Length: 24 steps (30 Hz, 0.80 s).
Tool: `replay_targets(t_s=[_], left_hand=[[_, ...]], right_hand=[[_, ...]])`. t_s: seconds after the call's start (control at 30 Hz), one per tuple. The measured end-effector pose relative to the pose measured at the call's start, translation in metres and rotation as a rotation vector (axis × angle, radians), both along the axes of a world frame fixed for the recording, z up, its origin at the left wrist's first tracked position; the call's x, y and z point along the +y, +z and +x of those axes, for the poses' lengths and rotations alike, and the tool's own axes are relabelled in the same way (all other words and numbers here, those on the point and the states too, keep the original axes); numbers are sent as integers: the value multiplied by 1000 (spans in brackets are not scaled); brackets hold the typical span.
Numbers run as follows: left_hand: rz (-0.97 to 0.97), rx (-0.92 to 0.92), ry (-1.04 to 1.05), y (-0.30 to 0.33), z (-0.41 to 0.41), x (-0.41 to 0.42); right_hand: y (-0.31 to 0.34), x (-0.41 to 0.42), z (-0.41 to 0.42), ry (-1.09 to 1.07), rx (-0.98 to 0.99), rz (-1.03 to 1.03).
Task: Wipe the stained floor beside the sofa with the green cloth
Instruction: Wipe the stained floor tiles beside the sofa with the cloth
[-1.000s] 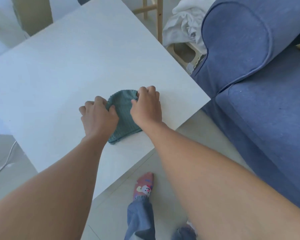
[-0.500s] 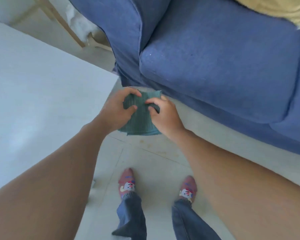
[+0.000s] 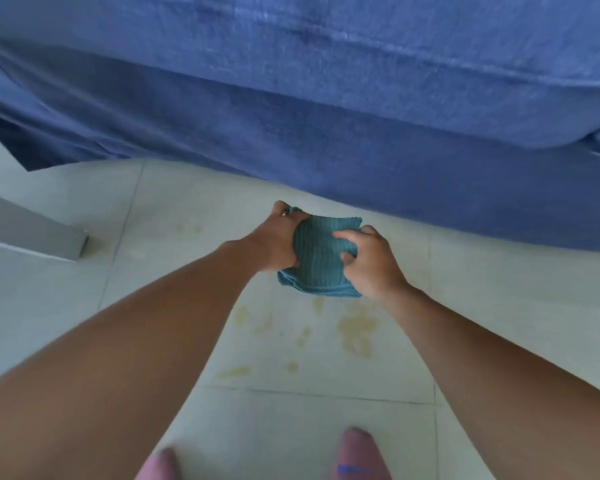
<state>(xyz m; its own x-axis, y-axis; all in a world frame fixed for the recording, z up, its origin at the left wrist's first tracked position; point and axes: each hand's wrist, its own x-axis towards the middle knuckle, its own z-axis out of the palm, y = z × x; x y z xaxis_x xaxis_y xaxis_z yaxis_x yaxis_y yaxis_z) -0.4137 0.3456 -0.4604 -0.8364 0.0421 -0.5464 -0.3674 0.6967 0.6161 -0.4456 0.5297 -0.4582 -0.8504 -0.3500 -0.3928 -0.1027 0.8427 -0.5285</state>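
The folded green cloth (image 3: 317,258) is gripped from both sides, low over the pale tiled floor (image 3: 499,306). My left hand (image 3: 274,239) holds its left edge and my right hand (image 3: 369,263) holds its right edge. Yellowish stains (image 3: 355,329) are spattered on the tiles just below the cloth, toward me, with fainter spots further left. The blue sofa (image 3: 326,116) fills the top of the view, its skirt reaching the floor right behind the cloth. I cannot tell whether the cloth touches the floor.
A white table leg and edge (image 3: 32,233) stand at the left. My two feet in pink socks (image 3: 355,455) are at the bottom of the view, close to the stains.
The cloth has gone from the white table top, off its edge and down toward the floor in front of the sofa. My view has dropped low and the stains have come into sight.
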Motion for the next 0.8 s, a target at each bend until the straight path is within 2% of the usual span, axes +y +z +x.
replay_targets(t_s=[0.13,0.23,0.3,0.4,0.5,0.57,0.63,0.73,0.8], left_hand=[[-104,81,-109,-58,-48,9],[-170,180,-169,-77,-70,13],[-240,182,-192,-84,-69,10],[-480,150,-345,-84,-54,-6],[-587,80,-425,-78,-32,-30],[-589,34,-443,-80,-24,-41],[-592,13,-467,-84,-20,-45],[-593,7,-499,-86,-18,-48],[-589,9,-513,-84,-20,-50]], right_hand=[[-70,8,-39,-23,65,26],[-90,15,-59,-81,105,39],[-91,20,-62,-62,145,186],[-87,17,-51,73,396,500],[-92,-2,-42,144,455,379],[-110,-16,-34,270,352,300],[-126,-16,-19,281,287,265],[-135,30,-3,275,314,285],[-135,72,-14,183,352,346]])
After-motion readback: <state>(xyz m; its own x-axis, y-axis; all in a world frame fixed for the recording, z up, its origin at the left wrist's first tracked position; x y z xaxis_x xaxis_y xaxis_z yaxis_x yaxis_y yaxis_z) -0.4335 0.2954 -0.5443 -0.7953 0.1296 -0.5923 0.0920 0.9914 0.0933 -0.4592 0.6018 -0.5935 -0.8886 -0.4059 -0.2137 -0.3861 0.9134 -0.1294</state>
